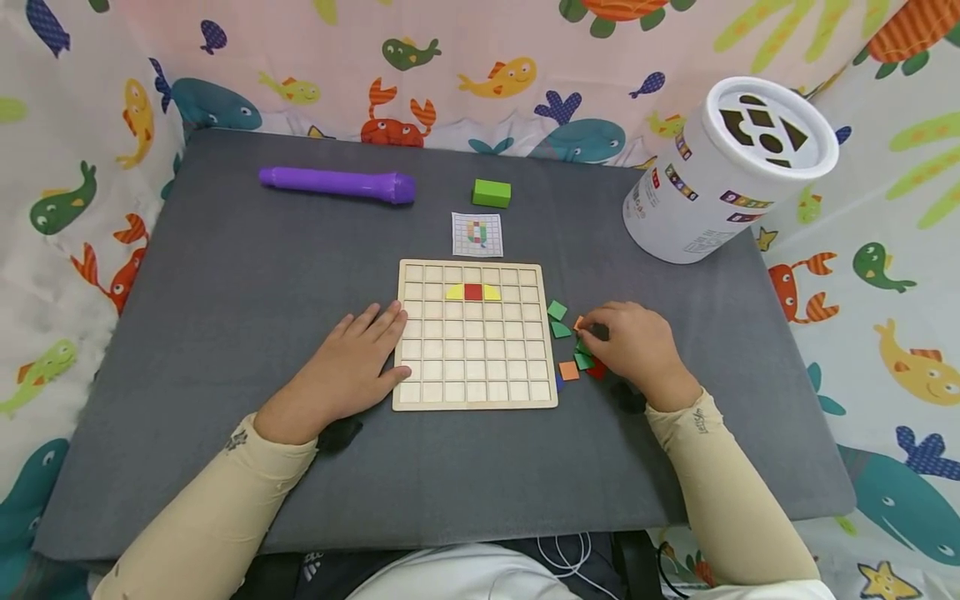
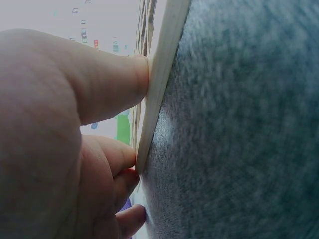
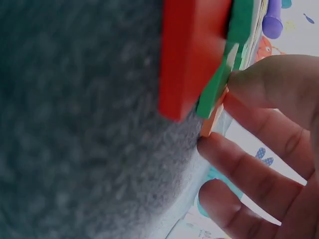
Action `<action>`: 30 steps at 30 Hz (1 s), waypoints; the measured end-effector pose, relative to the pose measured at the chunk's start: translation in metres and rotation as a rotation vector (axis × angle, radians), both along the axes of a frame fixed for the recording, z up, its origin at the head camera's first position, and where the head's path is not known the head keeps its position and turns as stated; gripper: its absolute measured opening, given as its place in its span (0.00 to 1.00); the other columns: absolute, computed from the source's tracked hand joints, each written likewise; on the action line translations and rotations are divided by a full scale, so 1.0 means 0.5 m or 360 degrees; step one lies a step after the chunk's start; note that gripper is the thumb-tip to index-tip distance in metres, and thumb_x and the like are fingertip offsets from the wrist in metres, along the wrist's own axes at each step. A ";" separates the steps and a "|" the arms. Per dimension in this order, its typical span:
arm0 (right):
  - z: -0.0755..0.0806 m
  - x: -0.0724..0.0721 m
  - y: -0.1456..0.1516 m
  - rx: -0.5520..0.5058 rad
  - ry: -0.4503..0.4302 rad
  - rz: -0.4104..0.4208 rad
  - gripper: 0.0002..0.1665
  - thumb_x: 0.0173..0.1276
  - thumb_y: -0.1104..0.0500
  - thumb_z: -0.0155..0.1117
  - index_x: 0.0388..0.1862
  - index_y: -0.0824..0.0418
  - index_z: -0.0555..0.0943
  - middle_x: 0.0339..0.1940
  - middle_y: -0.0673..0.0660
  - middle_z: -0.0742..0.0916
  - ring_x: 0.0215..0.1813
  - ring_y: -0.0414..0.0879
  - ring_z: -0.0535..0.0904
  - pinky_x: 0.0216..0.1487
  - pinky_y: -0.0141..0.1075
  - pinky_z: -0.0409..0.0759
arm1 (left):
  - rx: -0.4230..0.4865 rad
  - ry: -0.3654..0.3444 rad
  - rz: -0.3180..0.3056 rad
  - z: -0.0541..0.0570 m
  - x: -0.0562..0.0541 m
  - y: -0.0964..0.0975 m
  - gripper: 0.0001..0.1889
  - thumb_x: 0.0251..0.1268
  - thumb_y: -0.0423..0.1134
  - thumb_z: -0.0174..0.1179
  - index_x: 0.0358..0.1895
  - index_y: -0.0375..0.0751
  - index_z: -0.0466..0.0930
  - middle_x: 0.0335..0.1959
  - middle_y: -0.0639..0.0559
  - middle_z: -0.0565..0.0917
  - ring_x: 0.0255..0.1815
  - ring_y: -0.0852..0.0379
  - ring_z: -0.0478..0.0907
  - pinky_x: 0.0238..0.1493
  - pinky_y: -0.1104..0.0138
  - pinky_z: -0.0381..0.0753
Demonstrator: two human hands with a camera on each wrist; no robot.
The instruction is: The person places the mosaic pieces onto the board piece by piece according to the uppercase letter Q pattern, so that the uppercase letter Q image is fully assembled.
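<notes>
A wooden grid board (image 1: 475,400) lies on the table, with a red square (image 1: 473,292) between two yellow pieces (image 1: 454,292) near its top. My left hand (image 1: 341,375) rests against the board's left edge, fingers extended and thumb on the frame. At the board's right side my right hand (image 1: 637,346) pinches an orange piece (image 3: 212,122) among loose tiles, its thumb and fingertips low at the cloth. Near it lie green pieces (image 1: 557,310), a second orange square (image 1: 569,371) and a red piece (image 3: 192,55), partly hidden by the hand in the head view.
Behind the board lies a pattern card (image 1: 477,235), with a green block (image 1: 491,193) beyond it. A purple tube-like object (image 1: 337,185) lies at the back left. A white tub (image 1: 720,175) with shaped holes in its lid stands at the back right of the grey table (image 1: 247,333).
</notes>
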State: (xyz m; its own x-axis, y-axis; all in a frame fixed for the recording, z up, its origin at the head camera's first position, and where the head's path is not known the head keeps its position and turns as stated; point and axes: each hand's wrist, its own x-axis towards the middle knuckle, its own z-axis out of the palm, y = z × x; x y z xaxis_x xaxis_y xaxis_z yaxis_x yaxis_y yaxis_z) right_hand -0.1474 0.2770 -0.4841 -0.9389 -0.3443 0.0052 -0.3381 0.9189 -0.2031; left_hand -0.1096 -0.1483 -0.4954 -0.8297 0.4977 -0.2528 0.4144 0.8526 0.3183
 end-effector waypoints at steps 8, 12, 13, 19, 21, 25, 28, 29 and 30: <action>0.001 0.000 -0.017 0.0057 0.0078 -0.0103 0.09 0.68 0.51 0.73 0.31 0.53 0.92 0.28 0.51 0.87 0.30 0.51 0.78 0.21 0.46 0.75 | -0.0007 -0.0019 0.0012 -0.001 0.001 0.001 0.44 0.82 0.56 0.58 0.87 0.36 0.49 0.88 0.42 0.49 0.87 0.36 0.44 0.82 0.39 0.45; 0.002 -0.007 -0.034 0.0064 0.0023 -0.0142 0.07 0.67 0.52 0.71 0.32 0.52 0.92 0.26 0.49 0.86 0.28 0.50 0.77 0.21 0.44 0.73 | -0.0005 -0.0013 0.0012 -0.003 0.000 0.000 0.44 0.82 0.55 0.57 0.87 0.35 0.50 0.88 0.41 0.50 0.87 0.35 0.45 0.82 0.38 0.45; 0.002 -0.009 -0.037 0.0070 0.0012 -0.0148 0.07 0.67 0.53 0.70 0.34 0.53 0.92 0.26 0.50 0.86 0.28 0.50 0.77 0.21 0.44 0.73 | -0.0005 -0.0011 0.0012 -0.002 0.000 0.000 0.44 0.82 0.55 0.57 0.87 0.35 0.50 0.88 0.41 0.50 0.87 0.35 0.45 0.82 0.38 0.45; 0.013 -0.021 -0.052 0.0113 0.0073 -0.0151 0.09 0.63 0.55 0.69 0.38 0.57 0.91 0.27 0.53 0.86 0.28 0.52 0.78 0.22 0.47 0.75 | 0.0001 -0.0021 0.0009 0.001 0.000 0.002 0.44 0.82 0.55 0.57 0.87 0.36 0.49 0.88 0.42 0.49 0.87 0.36 0.45 0.82 0.39 0.45; 0.023 -0.023 -0.059 0.0097 0.0139 -0.0126 0.08 0.62 0.56 0.70 0.37 0.56 0.91 0.27 0.52 0.87 0.29 0.52 0.78 0.22 0.47 0.75 | 0.0000 -0.0023 0.0006 0.002 0.000 0.003 0.44 0.82 0.56 0.57 0.87 0.36 0.48 0.88 0.42 0.49 0.87 0.36 0.44 0.82 0.39 0.45; 0.046 -0.030 -0.094 0.0039 0.0233 0.0022 0.08 0.64 0.54 0.71 0.38 0.55 0.91 0.30 0.51 0.89 0.31 0.51 0.78 0.22 0.45 0.75 | -0.0009 -0.0022 0.0011 0.004 0.000 0.003 0.44 0.82 0.56 0.57 0.87 0.36 0.49 0.88 0.42 0.49 0.87 0.36 0.45 0.82 0.39 0.45; 0.055 -0.038 -0.135 0.0006 0.0251 0.0179 0.09 0.68 0.52 0.70 0.40 0.55 0.91 0.33 0.51 0.90 0.35 0.50 0.79 0.26 0.44 0.77 | -0.0018 -0.0020 0.0020 0.005 0.001 0.002 0.44 0.82 0.56 0.58 0.87 0.36 0.49 0.88 0.42 0.49 0.87 0.36 0.45 0.82 0.39 0.45; 0.055 -0.040 -0.149 -0.0012 0.0260 0.0232 0.09 0.68 0.52 0.70 0.40 0.55 0.91 0.34 0.51 0.91 0.35 0.50 0.80 0.27 0.44 0.78 | -0.0019 -0.0016 0.0020 0.004 0.001 0.002 0.44 0.82 0.56 0.58 0.87 0.36 0.49 0.88 0.42 0.49 0.87 0.36 0.45 0.82 0.39 0.45; 0.055 -0.041 -0.163 -0.0035 0.0271 0.0280 0.10 0.69 0.52 0.70 0.40 0.56 0.91 0.34 0.51 0.91 0.35 0.50 0.80 0.27 0.43 0.78 | -0.0021 -0.0016 0.0019 0.004 0.001 0.003 0.44 0.82 0.56 0.58 0.87 0.36 0.49 0.88 0.42 0.49 0.87 0.36 0.45 0.82 0.39 0.45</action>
State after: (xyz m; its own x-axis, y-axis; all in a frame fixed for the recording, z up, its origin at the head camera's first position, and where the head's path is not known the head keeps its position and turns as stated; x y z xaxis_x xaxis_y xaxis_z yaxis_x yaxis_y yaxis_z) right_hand -0.1681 0.1954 -0.4564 -0.8494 -0.5004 0.1676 -0.5235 0.8390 -0.1485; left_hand -0.1092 -0.1470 -0.4932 -0.8331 0.4841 -0.2675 0.4009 0.8618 0.3109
